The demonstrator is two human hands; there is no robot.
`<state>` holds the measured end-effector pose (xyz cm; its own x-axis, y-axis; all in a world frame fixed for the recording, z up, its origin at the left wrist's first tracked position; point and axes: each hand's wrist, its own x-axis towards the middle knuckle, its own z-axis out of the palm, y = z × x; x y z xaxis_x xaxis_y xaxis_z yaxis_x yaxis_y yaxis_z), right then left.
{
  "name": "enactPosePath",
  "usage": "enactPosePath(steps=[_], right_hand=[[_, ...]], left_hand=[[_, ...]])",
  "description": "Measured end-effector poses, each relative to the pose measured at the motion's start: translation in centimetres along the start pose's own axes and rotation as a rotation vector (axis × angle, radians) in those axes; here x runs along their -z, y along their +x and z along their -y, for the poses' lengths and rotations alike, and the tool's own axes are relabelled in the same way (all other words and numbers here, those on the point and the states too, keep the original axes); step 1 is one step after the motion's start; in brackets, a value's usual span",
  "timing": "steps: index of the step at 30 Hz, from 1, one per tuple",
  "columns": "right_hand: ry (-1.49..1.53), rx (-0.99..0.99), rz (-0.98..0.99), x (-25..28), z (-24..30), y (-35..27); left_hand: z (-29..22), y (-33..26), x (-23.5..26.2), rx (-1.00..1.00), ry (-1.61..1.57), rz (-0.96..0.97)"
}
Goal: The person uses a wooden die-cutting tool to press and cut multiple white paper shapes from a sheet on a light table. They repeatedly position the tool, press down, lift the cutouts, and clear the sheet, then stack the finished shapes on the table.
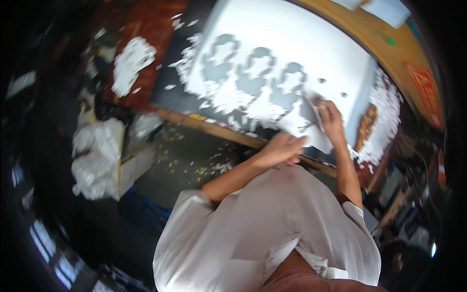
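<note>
My right hand is closed on a thin white piece, perhaps paper or card, held upright over the near edge of a large white sheet. Motion blurs its fingertips. Just left of it, my left hand is closed at the work surface's front edge, with its fingers curled beside the same white piece; whatever it grips is hidden. On the large sheet is a row of grey shapes with white middles. Small white scraps are heaped along its near side.
More white scraps are piled at the right, around a brown object. A white heap lies on the reddish surface at left. Clear plastic bags sit beside a box below. A wooden edge runs along the front.
</note>
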<state>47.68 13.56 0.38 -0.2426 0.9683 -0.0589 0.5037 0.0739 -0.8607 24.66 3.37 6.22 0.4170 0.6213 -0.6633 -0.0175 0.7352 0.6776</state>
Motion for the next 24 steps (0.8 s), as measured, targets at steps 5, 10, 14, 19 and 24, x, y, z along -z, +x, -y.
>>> enactPosePath(steps=[5, 10, 14, 19, 24], right_hand=[[-0.085, -0.236, 0.011, 3.7, -0.5, 0.2], [0.151, -0.366, -0.049, 2.7, -3.3, 2.4], [0.417, -0.416, -0.142, 2.2, -3.9, 6.4], [0.498, -0.321, -0.539, 11.4, -1.7, 11.0], [0.347, -0.352, 0.602, 11.6, 1.3, 3.4]], left_hand=[[-2.1, 8.1, -4.0, -0.2, -0.101, 0.201], [0.5, 13.1, -3.0, -0.242, -0.003, 0.106], [-0.9, 12.2, -2.8, -0.241, 0.153, 0.038], [-0.5, 9.2, -3.2, 0.024, 0.124, 0.0], [-0.3, 11.0, -0.1, -0.267, 0.247, -0.272]])
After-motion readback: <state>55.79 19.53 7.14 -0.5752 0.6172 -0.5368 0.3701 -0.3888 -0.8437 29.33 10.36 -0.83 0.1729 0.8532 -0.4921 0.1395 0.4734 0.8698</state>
